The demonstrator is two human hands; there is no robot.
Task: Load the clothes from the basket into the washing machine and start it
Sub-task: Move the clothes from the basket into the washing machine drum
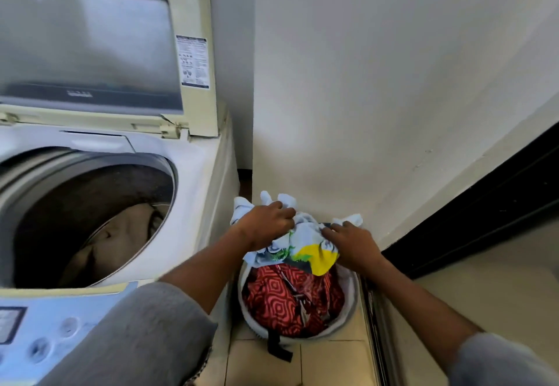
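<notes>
A top-loading washing machine (pixel 193 173) stands at the left with its lid (pixel 87 49) raised. A beige garment (pixel 121 237) lies in the drum. To its right on the floor sits a white laundry basket (pixel 348 322) with a red patterned cloth (pixel 281 298) inside. On top of the pile is a light printed garment (pixel 305 246) with yellow and green patches. My left hand (pixel 266 222) grips its left side. My right hand (pixel 351 243) is closed on its right side. Both hands are over the basket.
The machine's control panel (pixel 39 340) with round buttons is at the bottom left. A white wall (pixel 378 98) rises right behind the basket. A dark doorway edge and sliding track (pixel 378 325) run along the right. Tiled floor (pixel 326 364) lies in front.
</notes>
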